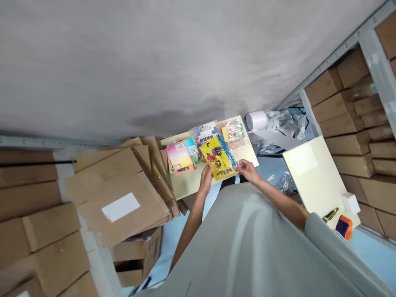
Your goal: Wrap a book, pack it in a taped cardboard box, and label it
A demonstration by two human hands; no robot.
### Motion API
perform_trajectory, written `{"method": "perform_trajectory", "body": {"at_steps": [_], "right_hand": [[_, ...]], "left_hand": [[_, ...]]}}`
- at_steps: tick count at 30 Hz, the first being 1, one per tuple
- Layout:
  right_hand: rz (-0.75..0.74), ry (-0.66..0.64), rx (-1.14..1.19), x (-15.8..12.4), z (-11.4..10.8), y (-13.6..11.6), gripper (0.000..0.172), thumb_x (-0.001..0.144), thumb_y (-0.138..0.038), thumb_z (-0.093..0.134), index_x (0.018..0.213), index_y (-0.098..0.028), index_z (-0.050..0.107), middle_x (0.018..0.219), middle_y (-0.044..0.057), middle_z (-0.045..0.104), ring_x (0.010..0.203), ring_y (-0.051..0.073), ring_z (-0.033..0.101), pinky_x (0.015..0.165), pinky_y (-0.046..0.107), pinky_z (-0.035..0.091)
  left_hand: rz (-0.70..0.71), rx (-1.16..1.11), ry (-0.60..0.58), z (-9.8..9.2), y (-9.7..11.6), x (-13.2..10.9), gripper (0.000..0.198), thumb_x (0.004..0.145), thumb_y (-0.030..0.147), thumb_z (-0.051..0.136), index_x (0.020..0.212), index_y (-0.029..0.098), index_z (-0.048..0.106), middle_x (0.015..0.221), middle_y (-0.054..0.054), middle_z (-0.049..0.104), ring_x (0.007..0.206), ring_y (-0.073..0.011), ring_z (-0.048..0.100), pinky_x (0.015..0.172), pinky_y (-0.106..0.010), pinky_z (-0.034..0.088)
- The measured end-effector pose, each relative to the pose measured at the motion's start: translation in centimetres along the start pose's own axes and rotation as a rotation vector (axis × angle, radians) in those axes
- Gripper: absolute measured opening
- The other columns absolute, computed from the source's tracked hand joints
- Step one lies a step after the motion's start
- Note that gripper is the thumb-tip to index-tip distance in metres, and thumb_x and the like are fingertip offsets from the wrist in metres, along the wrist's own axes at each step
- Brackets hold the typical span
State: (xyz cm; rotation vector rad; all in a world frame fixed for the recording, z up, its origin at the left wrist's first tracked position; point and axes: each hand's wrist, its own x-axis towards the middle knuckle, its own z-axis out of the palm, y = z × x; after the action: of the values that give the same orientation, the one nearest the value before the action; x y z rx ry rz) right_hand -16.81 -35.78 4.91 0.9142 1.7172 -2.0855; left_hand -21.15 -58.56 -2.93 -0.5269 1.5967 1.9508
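Both hands hold a yellow booklet (215,156) with a blue edge and a red cartoon picture, tilted over the near side of the pale table (185,187). My left hand (206,180) is closed on its lower left edge, thumb on top. At the lower right corner, my right hand (248,170) pinches the edge, where shiny clear plastic shows. Left of the booklet lies a stack of colourful cards or booklets (179,155) with barcodes. Behind it is a blue and white printed packet (204,130). Clear plastic packets (233,132) with printed contents lie to the right.
Flattened cardboard (123,181) is piled at the left. A white roll (256,121) and crumpled plastic (287,123) are beyond the table. On a second pale table (312,165) are a yellow-black cutter (331,214) and an orange-blue tool (344,227). Boxes fill the right shelves (371,62).
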Motion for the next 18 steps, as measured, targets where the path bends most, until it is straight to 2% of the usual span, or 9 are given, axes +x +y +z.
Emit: {"method": "perform_trajectory", "body": {"at_steps": [4,9,12,15,18], "right_hand": [[-0.022,0.128,0.126,-5.0,-4.5,0.6,0.056,0.064,-0.064,0.103,0.088,-0.025,0.070,0.088,0.000,0.078,0.081,0.021,0.073,0.071,0.033,0.064],[-0.034,0.308,0.292,-11.1,-11.5,2.4,0.055,0.068,-0.065,0.101,0.093,-0.024,0.075,0.092,0.002,0.082,0.088,0.022,0.077,0.079,0.034,0.065],[-0.065,0.425,0.357,-14.2,-16.1,3.9,0.057,0.070,-0.061,0.101,0.108,-0.024,0.080,0.097,0.005,0.084,0.092,0.024,0.078,0.084,0.036,0.064],[-0.158,0.542,0.408,-16.8,-20.6,5.4,0.062,0.073,-0.059,0.099,0.122,-0.026,0.080,0.105,0.006,0.086,0.106,0.029,0.079,0.096,0.042,0.064],[-0.290,0.631,0.455,-18.9,-25.2,7.1,0.055,0.078,-0.064,0.093,0.116,-0.027,0.081,0.116,0.007,0.085,0.118,0.030,0.077,0.106,0.043,0.062]], "left_hand": [[-0.061,-0.113,-0.251,4.7,2.4,0.0,0.061,0.087,0.066,0.088,0.129,0.024,0.074,0.142,-0.012,0.081,0.138,-0.0348,0.075,0.117,-0.052,0.063],[-0.161,0.035,-0.545,13.6,4.0,-0.7,0.062,0.084,0.061,0.095,0.129,0.024,0.074,0.141,-0.012,0.081,0.141,-0.0375,0.073,0.118,-0.054,0.063],[-0.134,0.149,-0.691,19.8,3.8,-2.1,0.065,0.085,0.062,0.094,0.132,0.023,0.074,0.140,-0.013,0.082,0.141,-0.0386,0.073,0.117,-0.054,0.064],[-0.113,0.247,-0.802,25.9,2.6,-4.1,0.066,0.084,0.062,0.094,0.133,0.022,0.075,0.140,-0.013,0.082,0.142,-0.0387,0.072,0.117,-0.054,0.064],[-0.142,0.320,-0.868,31.5,0.4,-6.2,0.067,0.082,0.063,0.096,0.132,0.023,0.077,0.138,-0.012,0.083,0.140,-0.0389,0.074,0.117,-0.054,0.064]]}}
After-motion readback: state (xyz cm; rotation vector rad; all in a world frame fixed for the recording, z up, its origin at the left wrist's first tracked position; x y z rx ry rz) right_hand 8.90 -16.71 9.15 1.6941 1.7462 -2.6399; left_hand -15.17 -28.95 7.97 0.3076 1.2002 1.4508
